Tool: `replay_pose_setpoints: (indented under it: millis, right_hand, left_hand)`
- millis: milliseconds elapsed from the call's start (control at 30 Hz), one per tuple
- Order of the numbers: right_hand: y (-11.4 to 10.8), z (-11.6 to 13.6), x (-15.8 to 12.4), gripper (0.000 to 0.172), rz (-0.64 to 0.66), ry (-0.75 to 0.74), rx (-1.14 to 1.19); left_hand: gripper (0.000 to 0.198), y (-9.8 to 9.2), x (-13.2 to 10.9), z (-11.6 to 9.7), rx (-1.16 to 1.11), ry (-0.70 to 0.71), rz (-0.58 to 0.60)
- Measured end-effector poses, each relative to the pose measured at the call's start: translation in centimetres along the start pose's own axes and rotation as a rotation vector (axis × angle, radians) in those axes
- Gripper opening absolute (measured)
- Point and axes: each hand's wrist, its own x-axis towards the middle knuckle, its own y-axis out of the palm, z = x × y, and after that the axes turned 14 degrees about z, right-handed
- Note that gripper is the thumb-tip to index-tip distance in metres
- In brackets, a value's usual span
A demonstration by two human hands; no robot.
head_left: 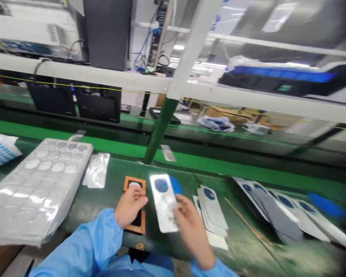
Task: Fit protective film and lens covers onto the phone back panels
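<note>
On the green-topped table point(103, 204), a thin silvery film sheet point(164, 209) bearing a blue disc point(161, 185) is held just above the surface by the right hand point(193, 231), pinched at its lower right edge between thumb and fingers. The sheet is judged light, limp and slippery, and easily creased; hold is best taken at the margins, clear of the disc. Just beside it, the left hand point(129, 206) is curled over an orange frame point(134, 181); whether anything is gripped there cannot be told. A stack of white cards point(212, 215) printed with blue circles is placed near the right hand, and a plastic tray of round silver discs point(25, 207) lies well to the left.
</note>
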Motion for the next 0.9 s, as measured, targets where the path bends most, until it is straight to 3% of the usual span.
replay_pose_setpoints:
  millis: [67, 167, 267, 367, 567, 900]
  right_hand:
    - [4.5, 2.7, -1.4, 0.039, 0.204, -0.002, 0.276]
    - [7.1, 5.9, -2.0, 0.032, 0.231, -0.106, 0.161]
    - [6.4, 8.2, -0.5, 0.02, 0.169, -0.333, -0.161]
    - [5.8, 9.7, 0.8, 0.015, 0.275, -0.465, -0.263]
    - [6.4, 10.1, 1.0, 0.017, 0.329, -0.496, -0.355]
    - [6.1, 9.1, 0.9, 0.024, 0.361, -0.58, -0.632]
  left_hand:
    - [0.034, 0.4, -0.4, -0.2, -0.173, -0.042, 0.048]
    - [0.038, -0.6, -1.7, -0.4, -0.191, -0.101, -0.023]
    - [0.044, -1.8, -3.5, -0.8, -0.173, -0.09, -0.05]
    - [0.049, -2.2, -4.8, -1.6, -0.166, -0.065, 0.023]
    - [0.047, -2.2, -5.9, -3.0, 0.03, -0.079, 0.049]
    - [0.048, -2.1, -5.5, -2.3, 0.22, -0.125, 0.05]
